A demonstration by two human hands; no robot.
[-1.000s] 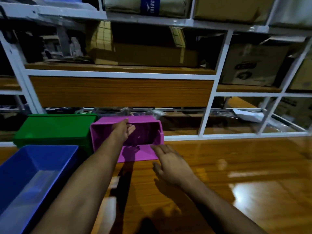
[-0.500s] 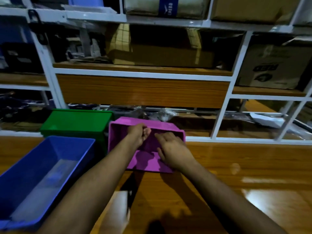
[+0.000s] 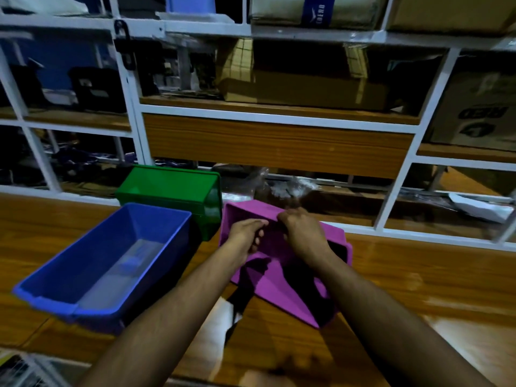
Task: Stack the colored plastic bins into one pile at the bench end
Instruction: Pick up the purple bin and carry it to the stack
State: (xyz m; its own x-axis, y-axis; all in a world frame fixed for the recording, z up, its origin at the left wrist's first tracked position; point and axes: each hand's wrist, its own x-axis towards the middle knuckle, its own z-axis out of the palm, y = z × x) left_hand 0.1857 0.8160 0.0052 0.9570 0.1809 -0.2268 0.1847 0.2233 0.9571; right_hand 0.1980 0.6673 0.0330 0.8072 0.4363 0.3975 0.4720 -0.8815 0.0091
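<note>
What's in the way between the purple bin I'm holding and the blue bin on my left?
Nothing visible. Both hands, left hand and right hand, grip the purple bin. The bench strip across to the blue bin looks bare; the green bin sits behind.

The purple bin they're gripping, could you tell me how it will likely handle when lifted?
Purple bin looks empty, so probably light. Its moulded walls likely stay stiff. Both hands, left and right, grip the far rim, so it may tip.
</note>
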